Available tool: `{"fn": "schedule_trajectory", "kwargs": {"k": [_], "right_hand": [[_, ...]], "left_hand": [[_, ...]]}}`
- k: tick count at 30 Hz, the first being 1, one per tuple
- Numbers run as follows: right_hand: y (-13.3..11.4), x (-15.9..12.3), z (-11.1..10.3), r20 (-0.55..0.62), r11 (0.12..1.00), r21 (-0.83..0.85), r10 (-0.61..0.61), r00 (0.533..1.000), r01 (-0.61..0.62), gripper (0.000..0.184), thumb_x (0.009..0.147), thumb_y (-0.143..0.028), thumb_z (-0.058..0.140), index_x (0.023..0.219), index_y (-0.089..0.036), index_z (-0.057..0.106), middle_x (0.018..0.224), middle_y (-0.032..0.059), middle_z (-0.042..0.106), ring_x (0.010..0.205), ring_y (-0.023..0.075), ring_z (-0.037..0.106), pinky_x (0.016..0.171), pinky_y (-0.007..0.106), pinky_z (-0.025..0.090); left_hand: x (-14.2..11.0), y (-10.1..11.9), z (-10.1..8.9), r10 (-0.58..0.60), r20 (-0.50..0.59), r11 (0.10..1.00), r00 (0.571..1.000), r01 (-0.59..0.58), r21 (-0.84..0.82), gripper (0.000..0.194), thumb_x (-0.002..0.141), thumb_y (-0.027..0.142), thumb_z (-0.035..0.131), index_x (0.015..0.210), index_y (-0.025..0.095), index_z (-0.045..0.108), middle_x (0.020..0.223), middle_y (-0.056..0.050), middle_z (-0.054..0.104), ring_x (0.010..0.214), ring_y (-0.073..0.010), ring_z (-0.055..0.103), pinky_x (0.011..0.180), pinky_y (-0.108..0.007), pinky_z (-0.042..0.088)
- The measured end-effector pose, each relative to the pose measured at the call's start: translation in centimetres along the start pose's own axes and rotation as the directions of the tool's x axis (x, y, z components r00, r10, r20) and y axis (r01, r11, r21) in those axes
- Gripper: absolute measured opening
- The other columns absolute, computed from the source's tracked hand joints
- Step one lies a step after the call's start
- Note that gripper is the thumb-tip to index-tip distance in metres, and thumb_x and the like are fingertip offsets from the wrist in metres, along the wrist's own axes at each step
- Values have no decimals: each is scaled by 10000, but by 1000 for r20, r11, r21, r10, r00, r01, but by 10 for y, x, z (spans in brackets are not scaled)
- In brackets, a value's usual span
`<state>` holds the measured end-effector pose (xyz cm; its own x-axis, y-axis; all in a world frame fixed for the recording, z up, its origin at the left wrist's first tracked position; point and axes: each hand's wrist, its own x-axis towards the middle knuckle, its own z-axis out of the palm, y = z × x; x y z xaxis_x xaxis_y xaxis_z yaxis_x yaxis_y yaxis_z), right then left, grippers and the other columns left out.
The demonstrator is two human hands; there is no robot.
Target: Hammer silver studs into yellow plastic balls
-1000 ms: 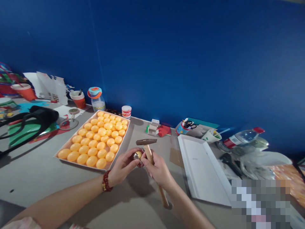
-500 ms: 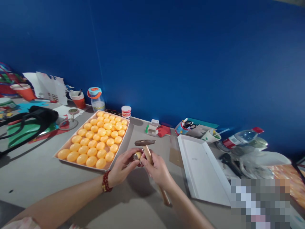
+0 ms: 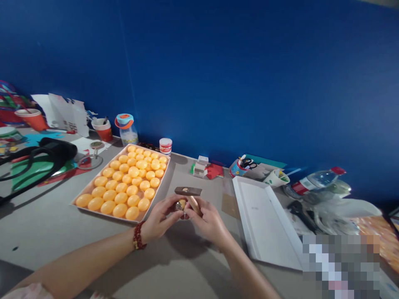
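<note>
Between my fingertips is a small, shiny silver and yellowish round object (image 3: 180, 205), partly covered, so its kind does not show. My left hand (image 3: 163, 216), with a red bead bracelet at the wrist, is closed around its left side. A hammer (image 3: 194, 203) with a wooden handle sits in my right hand (image 3: 208, 220), its dark metal head standing just above both hands. The fingertips of that same hand also touch the shiny object from the right. Most of the hammer's handle is hidden behind my right hand and forearm.
A shallow tray (image 3: 164, 176) of orange balls lies to the left. On the right is a white box lid (image 3: 268, 224), with a pen cup (image 3: 238, 167) behind it and a plastic bottle (image 3: 318, 181) beyond. Paper cups (image 3: 102, 129) and a lidded jug (image 3: 127, 132) stand by the blue wall.
The hammer has tilted in my right hand: its head has dropped and shifted slightly left, and the handle's lower end is now out of sight. My left hand keeps its hold on the shiny object.
</note>
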<state>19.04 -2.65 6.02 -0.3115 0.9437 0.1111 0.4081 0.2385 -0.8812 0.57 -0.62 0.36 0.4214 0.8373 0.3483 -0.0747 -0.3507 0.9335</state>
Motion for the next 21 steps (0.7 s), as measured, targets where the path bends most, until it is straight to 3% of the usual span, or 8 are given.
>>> {"fn": "schedule_trajectory", "kwargs": {"k": [3, 10, 17, 21], "right_hand": [[0, -1, 0, 0, 999, -54, -1, 1000, 1, 166, 953, -314, 492, 1006, -213, 613, 903, 28, 677, 807, 179, 636, 750, 257, 464], [2, -1, 1, -24, 993, -112, -34, 999, 31, 147, 962, -311, 490, 929, -205, 587, 828, 12, 633, 755, 164, 608, 704, 236, 427], [6, -3, 0, -5, 989, -147, -12, 1000, 11, 165, 961, -333, 488, 900, -209, 578, 771, -2, 628, 700, 151, 581, 659, 229, 403], [7, -1, -3, 26, 994, -109, -13, 1000, 16, 146, 941, -309, 509, 850, -208, 563, 758, -13, 631, 692, 144, 576, 659, 226, 404]], "left_hand": [[0, -2, 1, -20, -21, 1000, 1000, 19, -15, 327, 919, 242, 562, 1246, 218, 572, 1070, -81, 655, 834, -181, 636, 746, -291, 558], [0, -2, -1, 53, -18, 997, 998, -52, 59, 349, 906, 223, 575, 1255, 220, 558, 1162, -105, 645, 977, -220, 636, 834, -319, 542], [2, 3, 3, -64, -35, 997, 997, 62, -45, 230, 899, 286, 599, 1105, 185, 613, 927, -57, 665, 775, -179, 649, 709, -276, 551], [2, 2, 3, -90, 17, 990, 996, 91, -104, 210, 899, 287, 606, 1076, 175, 623, 885, -54, 660, 774, -185, 660, 727, -292, 550]]}}
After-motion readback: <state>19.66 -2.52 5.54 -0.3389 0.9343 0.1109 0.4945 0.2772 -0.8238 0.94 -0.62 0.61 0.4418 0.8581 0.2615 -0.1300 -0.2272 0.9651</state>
